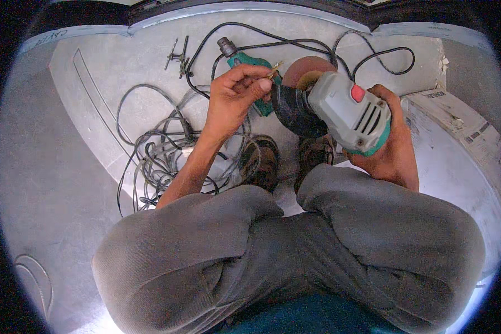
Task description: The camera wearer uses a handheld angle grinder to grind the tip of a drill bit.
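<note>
My left hand pinches a small brass-coloured metal piece between thumb and forefinger. The piece is close to the left edge of a reddish-brown disc; I cannot tell whether they touch. That disc is on a grey and green angle grinder with a red button and a black guard. Wrapped round the grinder's body from the right is my right hand, its fingers partly hidden. Behind my left hand a green power drill lies on the floor, partly covered.
Tangled dark cables lie at the left, and another black cable loops across the far side. A small dark metal tool lies near the drill. To the right is a large white box. My shoes are below the hands.
</note>
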A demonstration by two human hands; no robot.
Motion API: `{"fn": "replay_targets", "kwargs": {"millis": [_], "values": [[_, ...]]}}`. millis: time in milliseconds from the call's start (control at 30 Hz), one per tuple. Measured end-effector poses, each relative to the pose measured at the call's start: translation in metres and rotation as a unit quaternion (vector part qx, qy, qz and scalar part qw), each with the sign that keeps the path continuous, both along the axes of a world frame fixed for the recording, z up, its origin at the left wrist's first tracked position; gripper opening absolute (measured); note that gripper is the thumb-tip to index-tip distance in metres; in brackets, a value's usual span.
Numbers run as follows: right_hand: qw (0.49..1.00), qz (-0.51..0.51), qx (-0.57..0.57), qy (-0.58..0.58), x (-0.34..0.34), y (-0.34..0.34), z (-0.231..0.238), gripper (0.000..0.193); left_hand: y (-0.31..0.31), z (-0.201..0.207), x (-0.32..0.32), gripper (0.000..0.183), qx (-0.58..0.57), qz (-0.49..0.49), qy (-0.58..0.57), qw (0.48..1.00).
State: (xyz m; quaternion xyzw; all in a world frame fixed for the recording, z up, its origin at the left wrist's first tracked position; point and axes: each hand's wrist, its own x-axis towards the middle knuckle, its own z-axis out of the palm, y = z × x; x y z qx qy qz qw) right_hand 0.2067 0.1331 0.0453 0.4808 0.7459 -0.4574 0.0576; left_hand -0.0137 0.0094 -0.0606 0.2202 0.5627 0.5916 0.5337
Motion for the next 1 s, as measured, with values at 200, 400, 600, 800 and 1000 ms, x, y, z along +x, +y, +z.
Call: {"fn": "replay_targets", "kwargs": {"millis": [200,400,600,800,1000], "values": [[1.000,-0.006,-0.014,-0.004,0.000,0.000,-0.001,0.085,-0.002,-0.005,0.001,0.019,-0.010,-0.007,-0.003,1.000],[1.000,0.003,-0.009,0.017,0.004,-0.001,-0.005,0.087,-0.001,-0.001,0.001,0.017,-0.016,-0.009,0.001,1.000],[1.000,0.010,0.005,-0.005,0.002,0.001,0.000,0.086,0.001,-0.004,0.003,0.014,0.001,-0.002,-0.002,1.000],[1.000,0.009,0.001,-0.012,-0.002,0.000,0.001,0.085,0.001,0.000,-0.001,0.013,0.002,0.003,0.020,1.000],[0.999,0.000,-0.014,-0.040,-0.003,0.001,0.002,0.087,0.002,-0.003,0.002,0.014,-0.007,0.011,-0.009,1.000]]}}
